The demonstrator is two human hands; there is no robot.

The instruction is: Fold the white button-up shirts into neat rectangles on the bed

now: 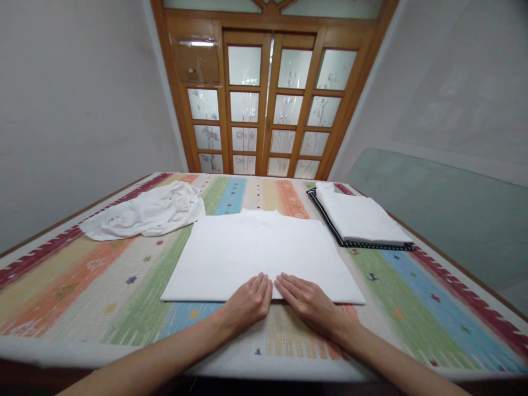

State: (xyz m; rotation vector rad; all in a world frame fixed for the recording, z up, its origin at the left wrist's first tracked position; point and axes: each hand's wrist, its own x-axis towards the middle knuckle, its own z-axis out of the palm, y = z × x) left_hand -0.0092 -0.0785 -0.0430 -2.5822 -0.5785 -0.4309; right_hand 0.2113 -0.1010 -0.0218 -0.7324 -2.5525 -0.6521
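Observation:
A white shirt [256, 242], folded flat and wide, lies on the table in front of me, with a neckline-like bump at its far edge. My left hand [253, 296] grips the middle of the near folded edge, fingers together on top of the cloth and thumb hidden. Close beside it, my right hand [303, 297] holds the same edge in a similar way, its fingers also together and its thumb out of sight. A small gap separates the two hands.
A crumpled white garment [148, 212] lies at the far left. On the right, a folded white garment [363, 217] rests on a black patterned cloth [344, 242]. A striped, colourful tablecloth [136, 280] covers the table. Behind stand wooden glazed doors [268, 104]; a pale green panel [437, 214] is at right.

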